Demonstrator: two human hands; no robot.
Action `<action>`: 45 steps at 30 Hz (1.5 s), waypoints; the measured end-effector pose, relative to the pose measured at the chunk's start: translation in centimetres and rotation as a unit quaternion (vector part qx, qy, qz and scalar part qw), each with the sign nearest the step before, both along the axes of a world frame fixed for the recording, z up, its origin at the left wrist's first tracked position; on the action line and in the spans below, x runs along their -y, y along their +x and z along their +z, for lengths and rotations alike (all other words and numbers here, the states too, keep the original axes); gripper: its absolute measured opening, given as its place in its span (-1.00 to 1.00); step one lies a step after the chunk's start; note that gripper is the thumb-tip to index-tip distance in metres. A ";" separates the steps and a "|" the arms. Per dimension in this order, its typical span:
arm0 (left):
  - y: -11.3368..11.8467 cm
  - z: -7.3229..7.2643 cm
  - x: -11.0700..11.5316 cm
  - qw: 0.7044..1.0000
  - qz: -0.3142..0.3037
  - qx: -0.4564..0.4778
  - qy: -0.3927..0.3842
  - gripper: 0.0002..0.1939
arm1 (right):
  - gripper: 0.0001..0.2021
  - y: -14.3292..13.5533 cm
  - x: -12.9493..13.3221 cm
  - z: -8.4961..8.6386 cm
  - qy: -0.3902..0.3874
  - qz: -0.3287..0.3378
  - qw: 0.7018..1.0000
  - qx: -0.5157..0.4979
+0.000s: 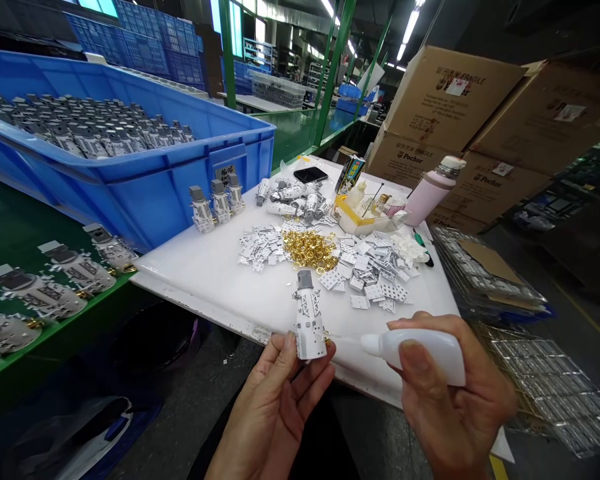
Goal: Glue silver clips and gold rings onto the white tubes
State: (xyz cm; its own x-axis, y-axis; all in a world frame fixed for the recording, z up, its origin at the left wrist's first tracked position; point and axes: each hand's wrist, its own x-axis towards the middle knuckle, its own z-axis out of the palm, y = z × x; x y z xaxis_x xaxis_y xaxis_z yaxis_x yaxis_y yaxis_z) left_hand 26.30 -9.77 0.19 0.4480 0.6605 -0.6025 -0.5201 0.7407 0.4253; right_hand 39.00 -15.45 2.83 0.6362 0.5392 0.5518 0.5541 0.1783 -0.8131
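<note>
Between the thumb and fingers of my left hand (pixel 285 393) is a white model tower (pixel 309 327) with a grey top and a small gold part low on its right side. It stands roughly upright, over the table's front edge. My right hand (pixel 450 393) is wrapped round a white squeeze bottle (pixel 430 350), its nozzle pointing left toward the tower, apart from it. Beyond the tower lie a heap of gold rings (pixel 310 250), a pile of white perforated plates (pixel 375 267) and small flat white pieces (pixel 263 247).
A blue bin (pixel 180 160) full of similar towers stands at left, with several more towers (pixel 65 267) on a green ledge. On the white table (pixel 220 280) are a phone (pixel 311 175), a yellow tray (pixel 357 220) and a pink bottle (pixel 430 193). Cardboard boxes (pixel 445 100) are stacked at right.
</note>
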 end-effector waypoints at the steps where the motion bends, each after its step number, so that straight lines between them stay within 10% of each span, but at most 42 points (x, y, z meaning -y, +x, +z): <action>1: 0.0 0.0 0.0 1.000 0.000 0.000 0.003 -0.81 | -0.90 0.0 0.0 0.0 -0.001 0.000 1.000 0.001; 29: 0.4 0.0 0.2 1.000 0.003 0.024 -0.002 -0.82 | -0.84 1.2 0.8 -0.7 0.006 -0.014 0.998 0.066; 45: -0.1 0.8 0.2 0.999 0.025 0.024 -0.005 -0.88 | -0.73 1.2 0.3 0.2 0.054 0.007 0.991 -0.125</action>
State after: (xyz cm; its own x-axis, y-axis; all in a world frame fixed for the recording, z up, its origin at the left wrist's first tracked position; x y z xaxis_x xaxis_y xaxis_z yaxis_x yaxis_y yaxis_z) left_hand 26.23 -9.95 1.01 0.4428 0.6772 -0.5877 -0.5766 0.7170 0.3917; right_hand 40.19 -15.73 3.04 0.7523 0.4962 0.4334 0.3353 0.2779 -0.9002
